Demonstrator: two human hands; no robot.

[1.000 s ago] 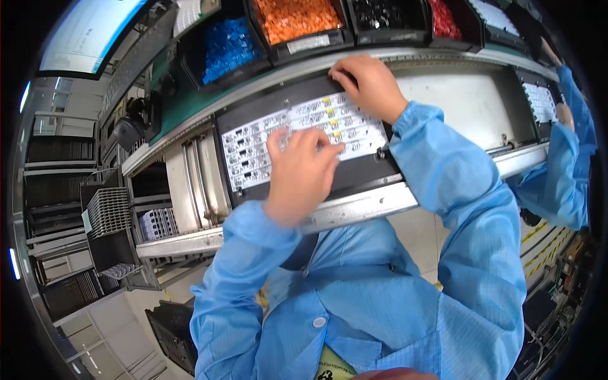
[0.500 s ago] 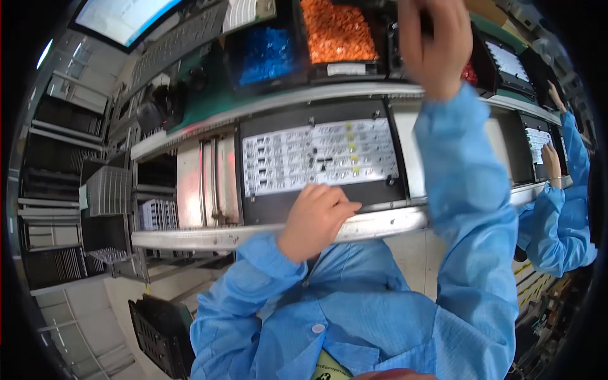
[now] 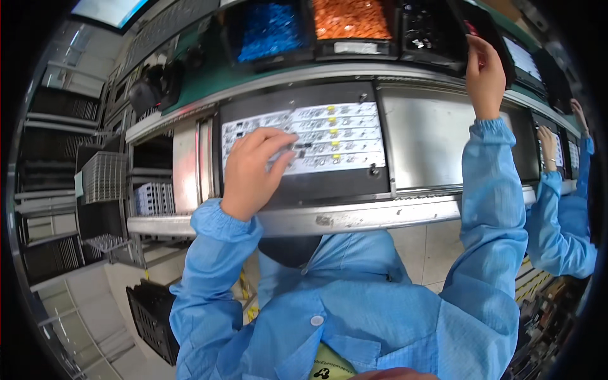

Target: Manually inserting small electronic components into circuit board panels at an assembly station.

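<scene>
A black carrier [image 3: 342,188] on the rail line holds white circuit boards [image 3: 354,161] in rows, with yellow parts and small black parts on them. Over the boards' left half hovers my left hand [image 3: 250,171], its thumb and forefinger apart. Loose-looking black pieces [image 3: 304,149] lie just past its fingertips. My right hand [image 3: 487,79] reaches up to a dark bin of red parts [image 3: 470,28] at the far right; red shows between its thumb and forefinger. Some of its fingers are hidden, and no held part can be made out.
Behind the rail [image 3: 297,220] stand bins of blue parts [image 3: 271,30], orange parts [image 3: 351,19] and black parts [image 3: 421,38]. A monitor [image 3: 111,11] is at the upper left, a wire-like rack [image 3: 104,177] at left. A co-worker's hand [image 3: 548,149] works at far right.
My left hand has moved from the carrier's front edge onto the boards, leftward. My right hand has swung right, from near the black-parts bin to the red-parts bin. The view has shifted slightly.
</scene>
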